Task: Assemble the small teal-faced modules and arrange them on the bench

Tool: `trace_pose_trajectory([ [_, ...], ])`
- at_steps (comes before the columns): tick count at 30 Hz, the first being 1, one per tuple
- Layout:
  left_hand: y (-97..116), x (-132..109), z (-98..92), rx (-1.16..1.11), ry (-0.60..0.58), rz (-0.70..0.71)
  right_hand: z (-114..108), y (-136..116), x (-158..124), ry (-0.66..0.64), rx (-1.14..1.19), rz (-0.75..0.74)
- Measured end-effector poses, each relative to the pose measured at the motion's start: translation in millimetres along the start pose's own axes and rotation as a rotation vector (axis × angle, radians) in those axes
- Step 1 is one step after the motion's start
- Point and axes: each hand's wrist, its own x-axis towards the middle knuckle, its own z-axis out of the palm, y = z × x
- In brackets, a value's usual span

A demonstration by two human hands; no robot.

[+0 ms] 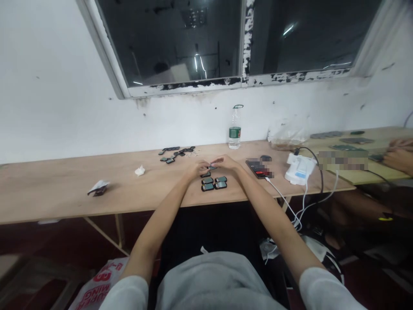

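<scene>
My left hand (pixel 198 169) and my right hand (pixel 226 163) meet above the wooden table (pixel 64 200), with their fingers pinching a small black handheld device (pixel 211 167). The device is largely hidden by my fingertips. Just below my hands lies a group of similar black devices with glossy screens (pixel 211 184), and one more (pixel 205 174) touches the group's upper edge. Farther left, a loose cluster of small dark parts (pixel 176 154) lies on the tabletop.
A smartphone with a blurred screen (pixel 258 168) and a white charger with cables (pixel 300 169) lie to the right. Behind them stand a water bottle (pixel 235 128) and a plastic bag (pixel 287 140). A co-worker's hands (pixel 398 155) rest at the far right, beside dark flat items.
</scene>
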Motion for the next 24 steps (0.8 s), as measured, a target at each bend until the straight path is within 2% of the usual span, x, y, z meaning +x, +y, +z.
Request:
trace_pose_trajectory([
  [7,2.8,2.4,-2.4,0.039,0.005,0.024,-3.5,1.4,3.9,0.024,-0.003,0.014],
  [13,5.6,2.6,-6.2,0.044,0.017,-0.054,-3.7,3.3,4.3,0.026,-0.014,0.015],
  [24,2.5,-1.9,-2.8,-0.005,0.008,0.004,-3.2,4.3,5.4,0.073,0.01,0.029],
])
